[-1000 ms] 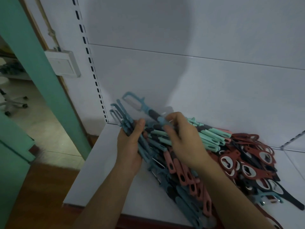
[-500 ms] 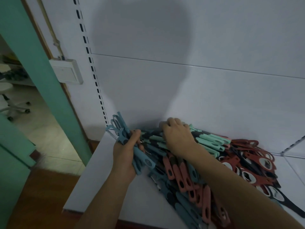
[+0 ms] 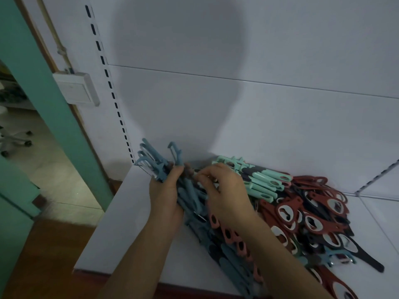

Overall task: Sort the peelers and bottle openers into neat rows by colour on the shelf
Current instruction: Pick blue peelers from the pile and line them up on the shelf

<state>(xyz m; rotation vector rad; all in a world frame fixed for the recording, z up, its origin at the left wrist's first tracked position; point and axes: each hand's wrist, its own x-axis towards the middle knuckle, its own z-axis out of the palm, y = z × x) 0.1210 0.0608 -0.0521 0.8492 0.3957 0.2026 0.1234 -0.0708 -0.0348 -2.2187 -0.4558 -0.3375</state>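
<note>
L hand grips a bundle of blue peelers, heads up, near the back-left corner of the shelf. R hand is curled over the pile just beside it, fingertips in among the handles; can't tell if it has one.

Progress, my read: approx halfway. Mint peelers lie roughly side by side vs the back panel. Red bottle openers are heaped at right, no neat row. Pink peelers + more blue are mixed along the front.

Room: bare shelf left of the pile, w/ open drop at the left edge. Some handles reach the front edge and could slide off.
</note>
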